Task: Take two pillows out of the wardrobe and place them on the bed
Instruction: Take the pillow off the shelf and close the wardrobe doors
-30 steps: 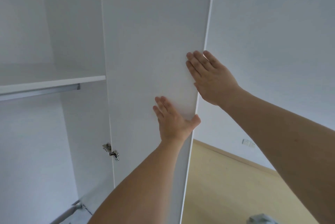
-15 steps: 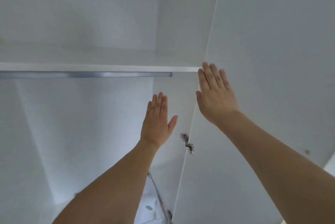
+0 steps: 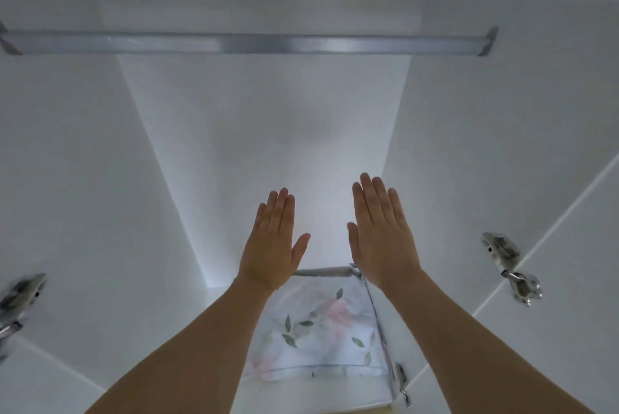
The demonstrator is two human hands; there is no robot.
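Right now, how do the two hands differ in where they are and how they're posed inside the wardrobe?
The right hand reaches higher in the view than the left hand. The left hand's thumb splays out towards the middle; the right hand's thumb lies closer to its palm. The left hand covers the far left corner of the floral pillow; the right hand overlaps its far right corner. Both are open, flat, fingers together, holding nothing.

No readable text, label, brand or number shows anywhere (only leaf-and-flower print, wordless).

Pillow [image 3: 318,333] low in wardrobe [image 3: 268,145], below hanging rail [image 3: 248,44]; hinges [image 3: 509,266] on right side.
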